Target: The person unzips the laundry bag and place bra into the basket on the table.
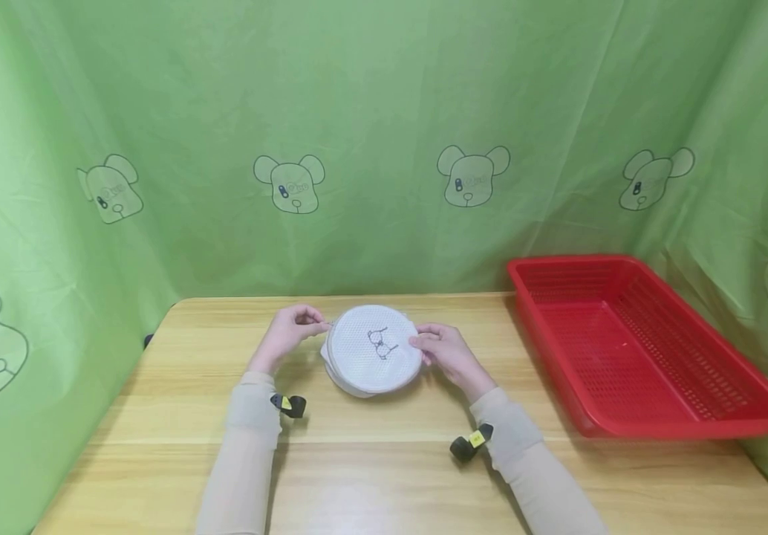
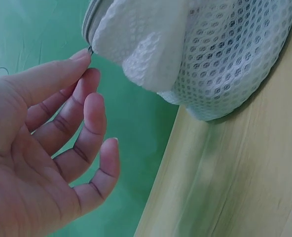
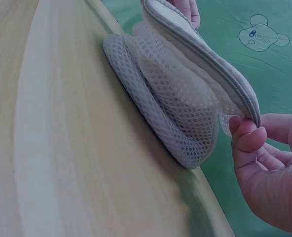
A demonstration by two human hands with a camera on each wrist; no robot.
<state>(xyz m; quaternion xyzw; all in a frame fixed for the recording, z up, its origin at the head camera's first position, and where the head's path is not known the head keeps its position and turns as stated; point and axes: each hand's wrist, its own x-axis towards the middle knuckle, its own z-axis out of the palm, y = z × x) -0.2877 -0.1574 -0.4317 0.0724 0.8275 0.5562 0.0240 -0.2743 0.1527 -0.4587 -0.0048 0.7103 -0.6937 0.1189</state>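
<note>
A round white mesh laundry bag [image 1: 376, 349] with a zipper round its top and a small bra drawing on its lid lies on the wooden table. At its left edge, my left hand [image 1: 293, 332] pinches the small zipper pull [image 2: 91, 50] between thumb and forefinger, the other fingers loosely bent. Opposite, the thumb and fingers of my right hand [image 1: 449, 352] pinch the lid's rim beside the zipper [image 3: 225, 74]. In the right wrist view the lid is tilted up, and the soft mesh side [image 3: 180, 108] sags in folds beneath it.
A red plastic basket [image 1: 584, 423] with slotted walls stands at the right of the wooden table [image 1: 357, 475]. Green curtain [image 1: 384, 89] with printed bear heads hangs behind the table and along both sides. A black strap device sits on each wrist.
</note>
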